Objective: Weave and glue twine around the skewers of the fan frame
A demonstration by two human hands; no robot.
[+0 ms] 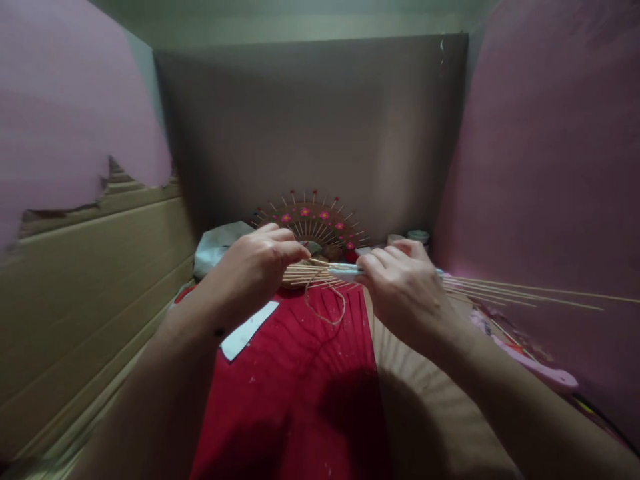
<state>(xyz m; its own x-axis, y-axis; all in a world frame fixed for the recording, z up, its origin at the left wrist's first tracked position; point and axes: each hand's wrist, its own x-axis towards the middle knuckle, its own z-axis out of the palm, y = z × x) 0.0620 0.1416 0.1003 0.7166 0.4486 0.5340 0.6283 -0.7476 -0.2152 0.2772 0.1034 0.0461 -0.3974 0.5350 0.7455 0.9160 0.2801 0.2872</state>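
Observation:
My left hand (255, 267) is closed in a pinch on the ends of a bundle of thin bamboo sticks (500, 291) that runs off to the right. My right hand (405, 287) is closed round the same bundle and a pale blue-white tool (345, 270). A loop of tan string (327, 310) hangs from the sticks between the hands. Below lies a red ribbed fan-like sheet (300, 373). Behind the hands stands a round brown fan frame (313, 223) with pink flowers and radiating ribs.
Cardboard walls (100, 280) enclose the left and back; pink sheets cover the upper left and the right side. A white strip (249, 330) lies on the red sheet. A pale cloth (217, 243), small jars (417, 235) and a pink tool (540, 370) sit nearby.

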